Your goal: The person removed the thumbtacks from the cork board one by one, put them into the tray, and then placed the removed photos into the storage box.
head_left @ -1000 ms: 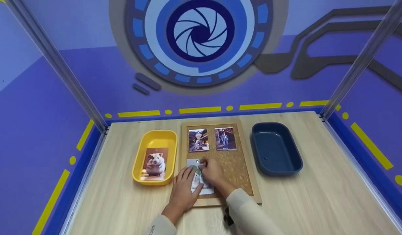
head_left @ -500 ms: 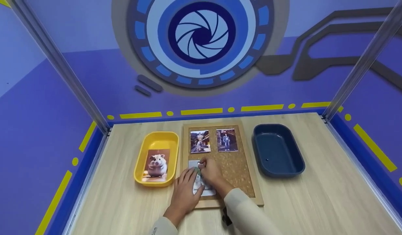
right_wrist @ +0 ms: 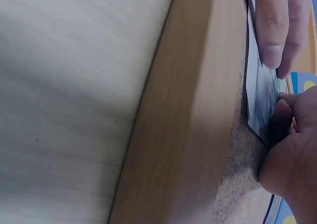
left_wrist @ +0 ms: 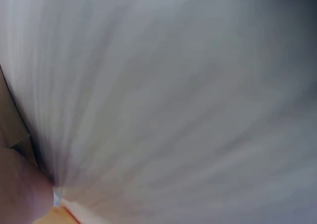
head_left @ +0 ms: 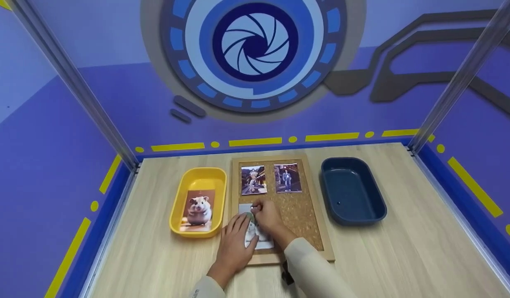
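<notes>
On the framed corkboard [head_left: 300,219] lies a photo [head_left: 264,243] of white animals, at the lower left of the board. My left hand [head_left: 237,244] lies over the photo's left side with extended fingers, holding it down. At the photo's top edge, the thumb and fingertips of my right hand [head_left: 269,218] pinch a small shiny thumbtack [head_left: 252,207], mostly hidden by the fingers. The right wrist view shows the photo [right_wrist: 257,97] flat on the cork, both hands at it. A blurred pale surface fills most of the left wrist view.
Two portrait photos, a left one [head_left: 253,180] and a right one [head_left: 287,178], are up on the board's top half. A yellow tray [head_left: 205,176] with a hamster photo [head_left: 198,210] stands left; a dark blue tray [head_left: 350,182] holding a tiny shiny piece [head_left: 338,203] stands right.
The head view has shifted slightly. My right fingertips have turned a little at the thumbtack, while my left hand stays on the photo.
</notes>
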Available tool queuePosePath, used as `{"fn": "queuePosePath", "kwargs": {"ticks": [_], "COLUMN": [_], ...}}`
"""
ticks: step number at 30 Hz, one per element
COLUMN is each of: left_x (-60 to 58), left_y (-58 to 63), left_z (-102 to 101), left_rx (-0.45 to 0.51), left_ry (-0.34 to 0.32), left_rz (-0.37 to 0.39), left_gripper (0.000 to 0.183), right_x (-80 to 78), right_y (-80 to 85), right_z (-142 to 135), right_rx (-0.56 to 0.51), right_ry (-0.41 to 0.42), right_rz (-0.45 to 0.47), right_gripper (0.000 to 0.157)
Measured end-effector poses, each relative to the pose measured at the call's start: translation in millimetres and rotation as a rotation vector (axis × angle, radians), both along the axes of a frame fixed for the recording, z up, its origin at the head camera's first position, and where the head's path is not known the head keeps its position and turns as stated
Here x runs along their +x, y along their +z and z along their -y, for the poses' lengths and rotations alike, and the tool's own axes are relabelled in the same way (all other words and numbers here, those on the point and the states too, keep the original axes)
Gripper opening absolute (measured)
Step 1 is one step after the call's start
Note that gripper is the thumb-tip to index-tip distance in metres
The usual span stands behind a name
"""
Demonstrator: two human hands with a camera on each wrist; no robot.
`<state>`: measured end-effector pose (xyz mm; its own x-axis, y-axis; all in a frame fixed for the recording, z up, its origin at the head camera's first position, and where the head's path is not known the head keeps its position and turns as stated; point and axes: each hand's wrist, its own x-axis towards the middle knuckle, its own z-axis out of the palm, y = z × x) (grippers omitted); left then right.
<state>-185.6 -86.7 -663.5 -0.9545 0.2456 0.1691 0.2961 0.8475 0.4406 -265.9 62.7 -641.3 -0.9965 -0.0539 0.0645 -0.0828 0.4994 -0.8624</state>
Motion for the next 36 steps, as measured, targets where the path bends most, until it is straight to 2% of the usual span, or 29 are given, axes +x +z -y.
{"fn": "queuePosePath", "kwargs": {"ticks": [7, 19, 29, 36], "left_x": [-1.9, -0.4, 0.3, -1.2], "left_y": [-1.0, 0.1, -4.3, -3.1], "left_z": [0.7, 1.2, -1.6, 0.1], "left_rx": [0.002, -0.001, 0.008, 0.005], "left_ry": [0.003, 0.011, 0.0, 0.012], "left_rz": [0.033, 0.025, 0.025, 0.012], "left_gripper": [0.066, 0.065, 0.065, 0.065], "right_x": [-3.9, -7.1, -7.0, -9.1], "right_y": [-2.2, -3.2, -3.2, 3.0], "right_z": [-2.9, -3.6, -6.7, -5.1], "right_rx": [-0.039, -0.025, -0.042, -0.042], "right_ry": [0.025, 0.042, 0.023, 0.031], "right_rz": [0.019, -0.037, 0.009, 0.014], "right_gripper": [0.009, 0.007, 0.007, 0.008]}}
